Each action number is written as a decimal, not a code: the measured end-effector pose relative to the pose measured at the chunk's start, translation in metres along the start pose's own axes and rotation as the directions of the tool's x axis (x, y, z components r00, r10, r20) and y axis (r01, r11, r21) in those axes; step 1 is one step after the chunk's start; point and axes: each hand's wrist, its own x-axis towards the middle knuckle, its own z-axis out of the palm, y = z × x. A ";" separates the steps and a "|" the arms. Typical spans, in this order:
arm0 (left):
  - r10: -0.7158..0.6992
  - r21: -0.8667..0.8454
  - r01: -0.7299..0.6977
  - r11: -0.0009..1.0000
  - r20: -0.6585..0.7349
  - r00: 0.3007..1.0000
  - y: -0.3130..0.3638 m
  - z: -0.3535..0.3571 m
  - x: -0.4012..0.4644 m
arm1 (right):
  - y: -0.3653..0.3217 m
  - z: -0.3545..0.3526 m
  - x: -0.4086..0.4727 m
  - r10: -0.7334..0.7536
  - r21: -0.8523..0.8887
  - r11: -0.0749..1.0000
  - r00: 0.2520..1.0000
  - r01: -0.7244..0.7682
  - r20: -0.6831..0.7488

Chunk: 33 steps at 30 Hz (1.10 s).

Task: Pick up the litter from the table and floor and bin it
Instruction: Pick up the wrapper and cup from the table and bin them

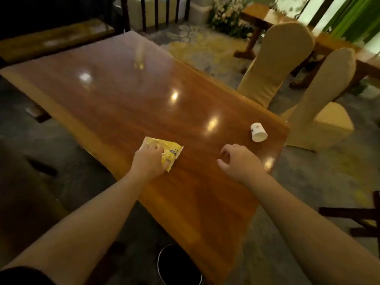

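Observation:
A crumpled yellow wrapper (170, 153) lies on the glossy wooden table (127, 95) near its left edge. My left hand (150, 159) rests on the wrapper with its fingers closed over it. A white paper cup (258, 132) lies tipped on its side near the table's right edge. My right hand (238, 161) hovers over the table between wrapper and cup, fingers loosely curled and holding nothing. A dark round bin (178, 264) with a pale rim stands on the floor below the table's near corner.
Two chairs in beige covers (281, 62) (324, 97) stand along the table's right side. A wooden bench (51, 42) runs along the far left. Another wooden table (259, 15) and white flowers (226, 15) lie beyond. Patterned carpet covers the floor.

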 end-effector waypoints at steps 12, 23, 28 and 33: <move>-0.286 0.005 0.286 0.958 0.018 0.958 0.070 0.065 0.036 | 0.170 0.029 0.156 0.089 -0.165 0.983 0.994 -0.079 0.056; -0.151 -0.041 0.146 0.988 -0.131 0.980 0.158 0.062 0.063 | 0.269 0.066 0.228 0.368 -0.010 0.930 0.929 -0.368 0.043; -0.135 -0.071 0.125 0.990 -0.159 0.978 0.181 0.064 0.081 | 0.275 0.086 0.216 0.286 0.056 0.956 0.958 -0.288 0.034; -0.091 -0.113 0.075 0.991 -0.142 0.986 0.183 0.059 0.070 | 0.255 0.096 0.166 0.136 0.066 0.988 0.989 -0.140 0.063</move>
